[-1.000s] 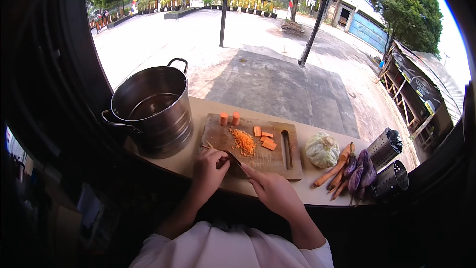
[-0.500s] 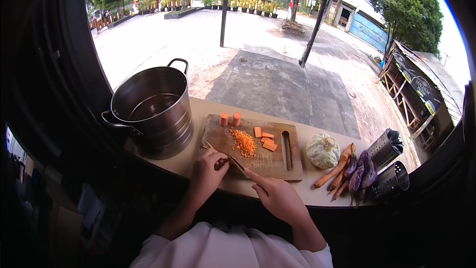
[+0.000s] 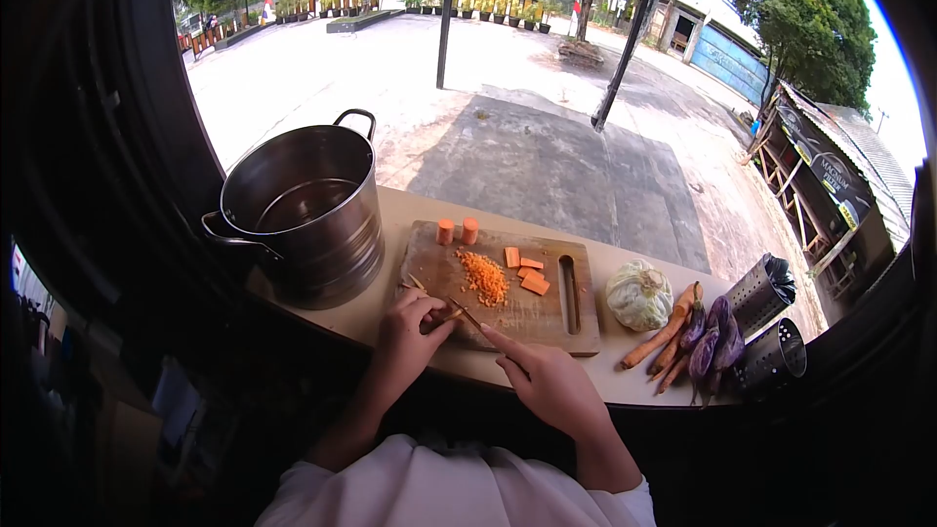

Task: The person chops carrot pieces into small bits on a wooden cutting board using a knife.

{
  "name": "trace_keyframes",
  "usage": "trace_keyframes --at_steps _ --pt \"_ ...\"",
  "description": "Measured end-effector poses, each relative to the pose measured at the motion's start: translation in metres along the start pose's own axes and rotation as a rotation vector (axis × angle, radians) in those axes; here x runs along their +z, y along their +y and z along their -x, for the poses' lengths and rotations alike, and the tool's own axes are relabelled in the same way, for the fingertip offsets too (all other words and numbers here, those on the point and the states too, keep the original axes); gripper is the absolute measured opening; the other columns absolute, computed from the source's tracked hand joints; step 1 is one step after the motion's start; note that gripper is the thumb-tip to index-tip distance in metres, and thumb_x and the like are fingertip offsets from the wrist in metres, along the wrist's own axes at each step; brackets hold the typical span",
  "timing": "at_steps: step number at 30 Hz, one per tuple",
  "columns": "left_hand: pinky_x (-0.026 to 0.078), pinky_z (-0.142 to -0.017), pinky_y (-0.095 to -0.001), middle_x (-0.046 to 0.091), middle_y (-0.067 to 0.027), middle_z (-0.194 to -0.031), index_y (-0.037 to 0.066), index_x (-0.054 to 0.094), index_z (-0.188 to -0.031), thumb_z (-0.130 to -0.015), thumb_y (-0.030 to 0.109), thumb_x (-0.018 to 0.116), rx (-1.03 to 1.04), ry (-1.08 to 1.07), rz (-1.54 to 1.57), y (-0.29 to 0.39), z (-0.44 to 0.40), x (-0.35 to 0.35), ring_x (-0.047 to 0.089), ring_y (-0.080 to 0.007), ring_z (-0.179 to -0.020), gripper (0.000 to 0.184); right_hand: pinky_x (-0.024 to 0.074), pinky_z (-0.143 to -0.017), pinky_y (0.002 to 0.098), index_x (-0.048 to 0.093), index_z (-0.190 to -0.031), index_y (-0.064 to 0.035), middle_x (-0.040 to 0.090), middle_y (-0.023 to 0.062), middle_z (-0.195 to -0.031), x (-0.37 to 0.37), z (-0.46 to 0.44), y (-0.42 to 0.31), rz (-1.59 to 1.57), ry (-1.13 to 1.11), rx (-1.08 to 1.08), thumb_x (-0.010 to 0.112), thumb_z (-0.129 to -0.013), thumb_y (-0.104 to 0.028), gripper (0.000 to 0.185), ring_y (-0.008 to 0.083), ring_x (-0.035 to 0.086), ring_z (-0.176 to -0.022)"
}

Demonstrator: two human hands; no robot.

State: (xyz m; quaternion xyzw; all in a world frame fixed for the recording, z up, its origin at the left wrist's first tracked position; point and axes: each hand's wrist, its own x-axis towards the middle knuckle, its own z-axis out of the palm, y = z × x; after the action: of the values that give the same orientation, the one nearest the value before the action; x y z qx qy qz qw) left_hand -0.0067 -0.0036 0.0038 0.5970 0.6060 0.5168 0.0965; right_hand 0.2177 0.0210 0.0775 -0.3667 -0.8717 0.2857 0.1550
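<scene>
On the wooden cutting board [image 3: 547, 328], a heap of finely diced carrot [image 3: 484, 278] lies near the middle. Two upright carrot stubs [image 3: 469, 229] stand at its far edge, and several flat carrot pieces [image 3: 533, 282] lie to the right. My right hand [image 3: 549, 383] grips a knife [image 3: 467, 314], its blade angled toward my left fingers over the board's near edge. My left hand [image 3: 408, 334] is closed in a pinch at the board's near left corner. A thin pale strip [image 3: 417, 283] shows just beyond those fingers; what they pinch is mostly hidden.
A large steel pot [image 3: 303, 224] stands left of the board. To the right are a cabbage [image 3: 639, 295], several whole carrots [image 3: 664, 337], purple eggplants [image 3: 717, 340] and two perforated metal holders [image 3: 771, 356]. The narrow counter [image 3: 610, 371] ends close to my body.
The knife has shifted slightly beside my left fingers, and both hands stay over the same part of the board. The whole view has moved by a few pixels.
</scene>
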Motion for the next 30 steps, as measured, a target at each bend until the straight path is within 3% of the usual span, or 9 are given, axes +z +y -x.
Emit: trace_keyframes --at_steps 30 --pt "0.056 -0.071 -0.0313 0.065 -0.011 -0.093 -0.001 0.07 -0.095 -0.084 0.002 0.08 -0.04 -0.026 0.042 -0.003 0.003 -0.002 0.07 -0.021 -0.082 0.016 0.0506 -0.074 0.0493 0.053 -0.151 -0.0236 0.067 0.0248 -0.085 0.013 -0.012 0.005 -0.012 0.039 0.005 0.057 -0.102 -0.017 0.05 0.0438 0.066 -0.079"
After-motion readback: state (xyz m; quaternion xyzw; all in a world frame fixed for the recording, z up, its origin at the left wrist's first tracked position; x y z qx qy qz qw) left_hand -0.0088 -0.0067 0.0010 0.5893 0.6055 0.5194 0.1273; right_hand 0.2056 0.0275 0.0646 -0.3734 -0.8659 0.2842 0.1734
